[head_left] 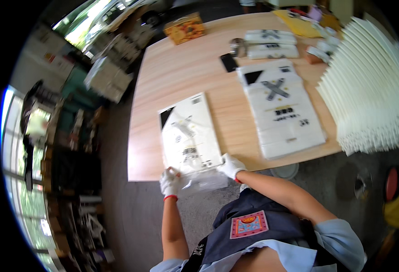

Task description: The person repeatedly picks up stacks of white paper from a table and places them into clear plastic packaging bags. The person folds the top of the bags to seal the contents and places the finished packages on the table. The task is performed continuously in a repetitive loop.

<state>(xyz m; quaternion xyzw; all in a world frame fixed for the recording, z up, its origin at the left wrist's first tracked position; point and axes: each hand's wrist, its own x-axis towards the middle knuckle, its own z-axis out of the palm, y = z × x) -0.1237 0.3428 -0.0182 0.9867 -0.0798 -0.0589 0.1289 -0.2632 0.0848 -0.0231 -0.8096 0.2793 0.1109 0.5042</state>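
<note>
A clear plastic bag holding a flat white item with a card (191, 133) lies on the wooden table (181, 68), its open end hanging over the near edge. My left hand (169, 180), in a white glove, grips the bag's near left corner. My right hand (231, 165), also gloved, holds the near right corner. A stack of similar white printed bags (281, 109) lies to the right on the table.
A fanned stack of cream cards (371, 86) stands at the table's right end. A black phone (229, 62), a tape roll (238, 46), folded white packs (271, 44), a yellow sheet (299, 25) and an orange box (185, 28) sit farther back. Cluttered shelves stand left.
</note>
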